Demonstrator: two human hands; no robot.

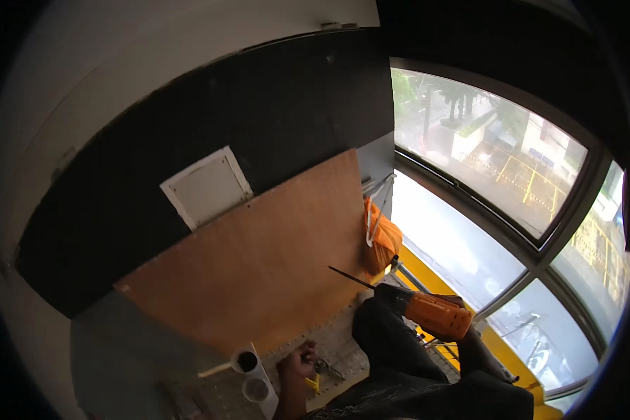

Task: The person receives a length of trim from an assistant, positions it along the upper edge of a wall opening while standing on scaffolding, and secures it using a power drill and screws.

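Indoor work site, upper-storey room. Evidence: one orange-and-black power drill (437, 315), long bit fitted; one large brown board (259, 259), standing against a black wall (280, 105); one pale framed wall panel (208, 190); one orange bag (383, 241), beside the board's right edge; large dark-framed window (434, 126), which overlooks yellow-marked paving (525, 176) well below.

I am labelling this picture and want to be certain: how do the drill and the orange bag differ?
The drill has a rigid body and thin bit; the bag is crumpled and bulging.
The drill is in the right hand; the bag is not held.
The drill has a dark front; the bag is mostly orange.
Both show orange.
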